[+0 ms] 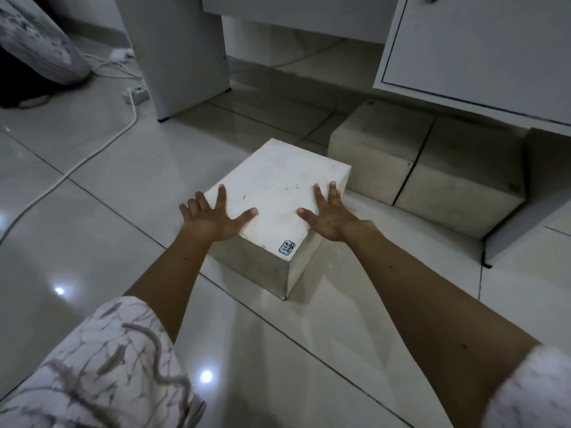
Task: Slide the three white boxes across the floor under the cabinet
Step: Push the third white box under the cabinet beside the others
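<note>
We see a white box with a small blue-bordered label, two dull off-white boxes under the white cabinet, glossy pale grey floor tiles, and a white sleeve streaked grey-brown.

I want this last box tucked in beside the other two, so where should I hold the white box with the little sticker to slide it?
Probably best low on the near vertical faces of the white box, from your side. Both the left hand and right hand lie flat on the smooth lid, where palms may slip. It sits corner-on, so pushing the near faces should steer it toward the two boxes under the cabinet.
</note>
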